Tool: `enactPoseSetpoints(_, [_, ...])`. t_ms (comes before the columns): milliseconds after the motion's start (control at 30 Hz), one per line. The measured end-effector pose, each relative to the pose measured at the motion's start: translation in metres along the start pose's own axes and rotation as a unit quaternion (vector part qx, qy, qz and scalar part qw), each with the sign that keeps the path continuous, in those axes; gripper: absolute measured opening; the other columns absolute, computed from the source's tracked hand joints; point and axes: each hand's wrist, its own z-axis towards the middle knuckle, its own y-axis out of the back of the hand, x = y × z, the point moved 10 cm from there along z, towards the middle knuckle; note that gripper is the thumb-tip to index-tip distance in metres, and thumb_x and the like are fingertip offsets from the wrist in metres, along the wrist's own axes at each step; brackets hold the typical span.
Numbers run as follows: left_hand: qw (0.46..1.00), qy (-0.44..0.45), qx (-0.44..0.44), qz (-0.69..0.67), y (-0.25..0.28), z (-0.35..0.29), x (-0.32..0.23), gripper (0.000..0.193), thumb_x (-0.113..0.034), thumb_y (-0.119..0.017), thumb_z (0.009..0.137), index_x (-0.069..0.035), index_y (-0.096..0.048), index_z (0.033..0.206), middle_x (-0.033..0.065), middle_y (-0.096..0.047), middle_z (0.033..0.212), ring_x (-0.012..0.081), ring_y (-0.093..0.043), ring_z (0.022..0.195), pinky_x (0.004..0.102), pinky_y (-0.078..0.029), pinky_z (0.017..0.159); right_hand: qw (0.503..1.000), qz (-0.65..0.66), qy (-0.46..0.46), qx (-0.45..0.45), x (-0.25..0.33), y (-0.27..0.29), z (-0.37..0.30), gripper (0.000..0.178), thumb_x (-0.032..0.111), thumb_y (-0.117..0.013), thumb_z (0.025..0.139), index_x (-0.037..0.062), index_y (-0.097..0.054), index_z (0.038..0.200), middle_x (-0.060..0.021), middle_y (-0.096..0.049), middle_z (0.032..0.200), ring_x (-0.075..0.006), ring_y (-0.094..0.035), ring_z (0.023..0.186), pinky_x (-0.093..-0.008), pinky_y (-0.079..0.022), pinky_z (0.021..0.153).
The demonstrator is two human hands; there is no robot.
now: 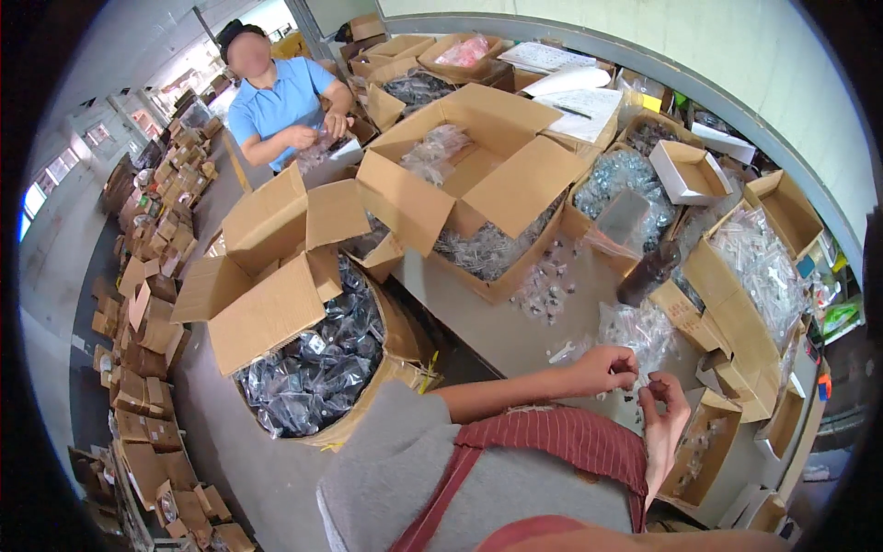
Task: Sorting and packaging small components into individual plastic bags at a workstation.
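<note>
My left hand [609, 371] and my right hand [664, 407] are close together over the near edge of the table, fingers curled into a pinch. Whatever lies between the fingertips is too small to make out. Just beyond them is a heap of clear plastic bags [641, 331]. Small dark and white parts lie on the tabletop under and beside the hands. Farther back, a spread of small pale and dark pieces [544, 287] lies beside a carton. Right of my right hand stands a shallow cardboard box [710, 442] with a few small clear bagged items in it.
To my left, an open carton [276, 322] brims with black parts in clear bags. Another open carton [497, 184] holds clear bagged pieces. Papers [579, 106] lie at the back. A co-worker in a blue shirt [280, 103] handles a plastic bag. Cartons line the left.
</note>
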Motion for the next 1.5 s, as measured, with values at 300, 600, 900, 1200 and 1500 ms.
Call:
enactPoseSetpoints(300, [0.987, -0.051, -0.026, 0.153, -0.001, -0.001, -0.010, 0.009, -0.014, -0.063, 0.089, -0.006, -0.060, 0.090, 0.0049, -0.065, 0.074, 0.0102, -0.062, 0.069, 0.0295, -0.049, 0.062, 0.994, 0.071, -0.063, 0.062, -0.015, -0.018, 0.001, 0.019, -0.001, -0.064, 0.087, -0.0020, -0.062, 0.106, -0.0070, -0.066, 0.082, -0.0133, -0.063, 0.078, -0.0290, -0.051, 0.076])
enactPoseSetpoints(600, [0.989, -0.058, -0.017, 0.133, -0.006, -0.007, -0.011, 0.011, -0.017, -0.064, 0.087, -0.006, -0.061, 0.088, 0.0051, -0.063, 0.069, 0.0115, -0.061, 0.063, 0.0305, -0.048, 0.059, 0.959, 0.223, -0.141, 0.103, -0.033, -0.034, -0.008, 0.004, 0.000, -0.056, 0.089, -0.0011, -0.061, 0.089, -0.0035, -0.060, 0.076, -0.0115, -0.057, 0.072, -0.0256, -0.046, 0.069])
enactPoseSetpoints(900, [0.998, -0.025, -0.060, 0.020, 0.005, 0.000, 0.001, 0.006, -0.008, -0.061, 0.089, -0.004, -0.059, 0.086, 0.0009, -0.061, 0.072, 0.0062, -0.058, 0.067, 0.0249, -0.047, 0.060, 0.968, 0.188, -0.157, 0.059, -0.036, -0.023, 0.000, 0.004, 0.003, -0.058, 0.084, 0.0008, -0.059, 0.080, -0.0012, -0.056, 0.072, -0.0100, -0.053, 0.067, -0.0246, -0.042, 0.065])
enactPoseSetpoints(1200, [0.988, 0.056, -0.046, -0.137, -0.011, -0.002, 0.024, 0.008, -0.011, -0.062, 0.092, -0.005, -0.059, 0.090, -0.0007, -0.061, 0.075, 0.0065, -0.056, 0.066, 0.0247, -0.046, 0.058, 0.955, 0.254, -0.150, -0.026, -0.042, -0.008, -0.009, 0.011, 0.013, -0.062, 0.092, 0.0028, -0.063, 0.089, -0.0014, -0.061, 0.079, -0.0102, -0.056, 0.073, -0.0258, -0.043, 0.070])
enactPoseSetpoints(1500, [0.981, 0.041, -0.143, -0.125, 0.027, 0.006, 0.005, 0.008, -0.013, -0.064, 0.092, -0.005, -0.065, 0.093, 0.0014, -0.066, 0.083, 0.0103, -0.062, 0.067, 0.0261, -0.050, 0.052, 0.936, 0.303, -0.136, 0.114, -0.031, -0.030, 0.005, 0.016, 0.013, -0.067, 0.088, -0.0014, -0.065, 0.095, -0.0072, -0.067, 0.084, -0.0165, -0.065, 0.076, -0.0299, -0.050, 0.072])
